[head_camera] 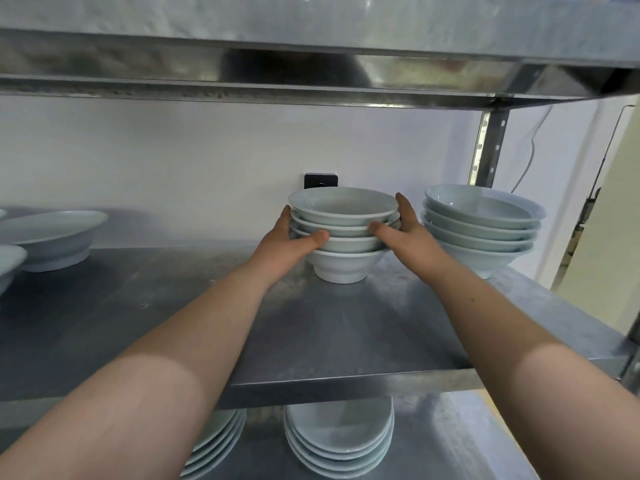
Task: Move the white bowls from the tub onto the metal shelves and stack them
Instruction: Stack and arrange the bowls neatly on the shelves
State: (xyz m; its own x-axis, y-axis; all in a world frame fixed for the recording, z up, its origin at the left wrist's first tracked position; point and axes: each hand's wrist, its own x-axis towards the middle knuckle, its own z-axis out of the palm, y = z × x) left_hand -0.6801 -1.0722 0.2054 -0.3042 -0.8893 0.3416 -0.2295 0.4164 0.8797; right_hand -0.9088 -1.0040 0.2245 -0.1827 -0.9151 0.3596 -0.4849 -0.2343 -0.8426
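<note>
Behind the metal shelf (346, 323) stands a white wall (173, 161) with 1 black socket plate (320, 180). A thin white cable (531, 147) hangs beside the perforated upright (488, 147) at its right edge.

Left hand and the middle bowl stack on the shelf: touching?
Touching. Head view: the left hand lays its thumb across the front rims of the middle bowl stack, fingers against its left side.

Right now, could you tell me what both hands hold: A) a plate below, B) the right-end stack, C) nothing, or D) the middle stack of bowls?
D: the left hand and right hand clasp opposite sides of the middle stack of bowls on the metal shelf.
</note>
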